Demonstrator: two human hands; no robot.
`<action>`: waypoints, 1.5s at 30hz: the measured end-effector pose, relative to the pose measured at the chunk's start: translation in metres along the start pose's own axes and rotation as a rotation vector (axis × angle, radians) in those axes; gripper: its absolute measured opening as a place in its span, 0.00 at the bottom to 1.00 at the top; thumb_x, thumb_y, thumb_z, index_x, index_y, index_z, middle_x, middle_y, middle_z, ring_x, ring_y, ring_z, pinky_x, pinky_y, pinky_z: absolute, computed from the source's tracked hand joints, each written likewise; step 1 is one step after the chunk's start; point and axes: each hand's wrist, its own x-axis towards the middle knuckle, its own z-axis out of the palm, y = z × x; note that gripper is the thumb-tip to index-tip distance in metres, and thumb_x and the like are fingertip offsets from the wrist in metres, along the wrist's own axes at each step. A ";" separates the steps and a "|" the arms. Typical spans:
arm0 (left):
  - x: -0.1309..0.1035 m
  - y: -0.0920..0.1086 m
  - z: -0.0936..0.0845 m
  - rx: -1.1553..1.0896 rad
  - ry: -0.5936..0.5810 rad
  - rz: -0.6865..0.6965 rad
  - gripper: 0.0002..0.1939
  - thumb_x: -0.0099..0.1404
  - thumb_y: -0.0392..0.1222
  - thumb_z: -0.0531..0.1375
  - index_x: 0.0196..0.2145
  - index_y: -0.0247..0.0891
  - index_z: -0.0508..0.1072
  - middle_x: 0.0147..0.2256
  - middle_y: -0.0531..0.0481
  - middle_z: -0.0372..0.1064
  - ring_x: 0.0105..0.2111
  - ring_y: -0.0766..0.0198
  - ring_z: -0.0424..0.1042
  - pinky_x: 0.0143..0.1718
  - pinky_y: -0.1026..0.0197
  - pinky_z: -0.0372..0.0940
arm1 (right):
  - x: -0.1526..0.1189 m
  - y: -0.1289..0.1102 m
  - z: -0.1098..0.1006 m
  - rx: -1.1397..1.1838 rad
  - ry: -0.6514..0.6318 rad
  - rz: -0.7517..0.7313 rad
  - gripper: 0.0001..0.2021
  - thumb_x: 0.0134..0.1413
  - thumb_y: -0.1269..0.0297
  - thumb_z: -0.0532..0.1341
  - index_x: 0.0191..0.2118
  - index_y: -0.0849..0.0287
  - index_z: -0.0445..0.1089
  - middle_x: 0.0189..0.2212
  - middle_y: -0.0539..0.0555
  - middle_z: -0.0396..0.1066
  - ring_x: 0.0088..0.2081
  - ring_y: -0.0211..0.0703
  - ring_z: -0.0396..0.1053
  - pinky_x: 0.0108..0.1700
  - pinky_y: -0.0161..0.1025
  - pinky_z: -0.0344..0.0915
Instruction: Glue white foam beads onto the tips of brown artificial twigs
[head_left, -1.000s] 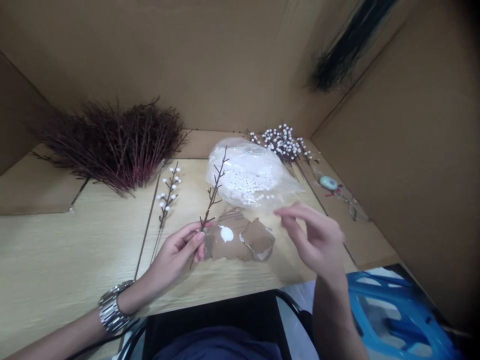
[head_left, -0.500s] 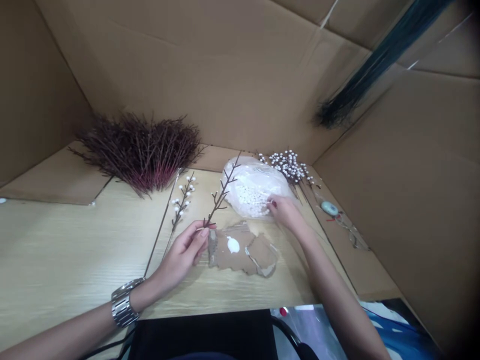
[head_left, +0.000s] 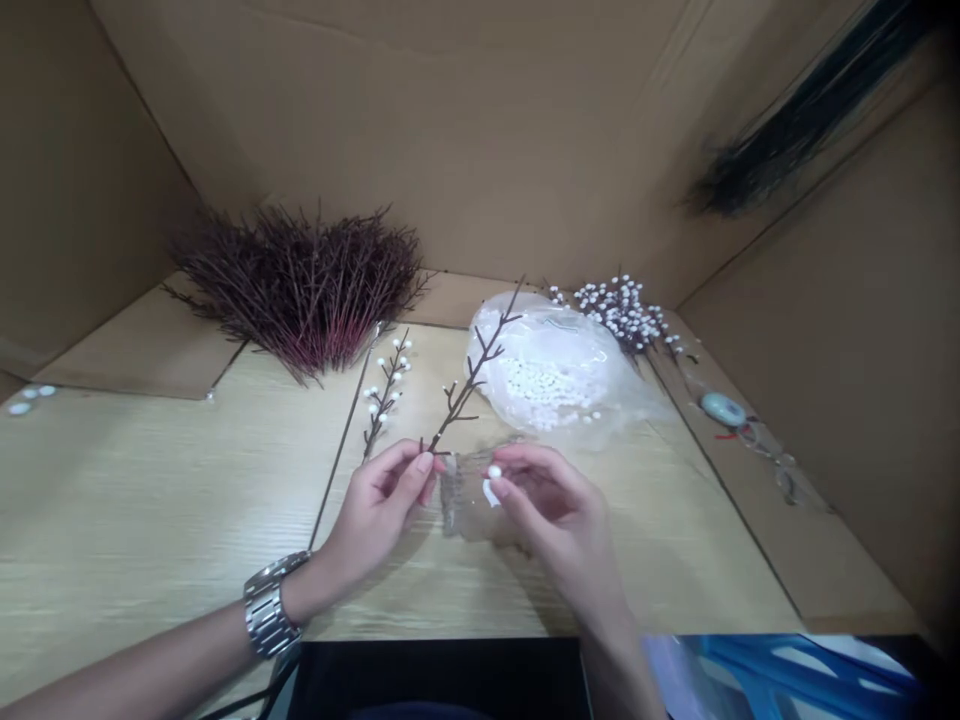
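Pinched twig [head_left: 474, 372], bead [head_left: 494, 472], desk edge [head_left: 450, 632]

Head-worn view, forward and down, close over the table [head_left: 150, 500]

Our left hand [head_left: 379, 505] reaches in from the near left, wrist banded by a metal watch [head_left: 268, 617], fingers pinched together. Our right hand [head_left: 551, 515] comes from the near right, thumb and forefinger nipped, the other fingers loosely curled.
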 end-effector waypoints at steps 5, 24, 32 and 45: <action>-0.003 -0.001 0.000 0.083 0.007 0.078 0.16 0.72 0.53 0.59 0.35 0.38 0.76 0.20 0.60 0.54 0.19 0.71 0.52 0.19 0.69 0.51 | -0.007 0.008 0.026 0.074 0.114 -0.005 0.07 0.60 0.69 0.66 0.42 0.48 0.78 0.38 0.47 0.80 0.40 0.36 0.76 0.42 0.31 0.73; -0.004 -0.001 -0.002 -0.012 -0.003 -0.016 0.14 0.71 0.50 0.61 0.34 0.37 0.73 0.21 0.57 0.65 0.14 0.75 0.58 0.14 0.74 0.54 | -0.010 0.012 0.043 0.115 0.103 0.149 0.11 0.63 0.68 0.65 0.46 0.44 0.79 0.46 0.45 0.82 0.48 0.38 0.79 0.50 0.31 0.75; -0.003 -0.001 -0.001 0.015 0.005 0.038 0.11 0.71 0.47 0.62 0.34 0.37 0.75 0.24 0.56 0.67 0.15 0.76 0.58 0.14 0.74 0.53 | -0.010 0.013 0.046 0.134 0.101 0.143 0.11 0.64 0.68 0.64 0.46 0.43 0.79 0.44 0.46 0.82 0.46 0.37 0.80 0.49 0.30 0.75; -0.002 0.005 0.001 0.008 -0.018 0.021 0.11 0.71 0.45 0.62 0.33 0.36 0.75 0.24 0.56 0.68 0.16 0.75 0.58 0.14 0.73 0.53 | -0.012 0.011 0.050 0.130 0.126 0.108 0.14 0.63 0.71 0.64 0.47 0.43 0.79 0.44 0.46 0.82 0.44 0.37 0.80 0.48 0.31 0.77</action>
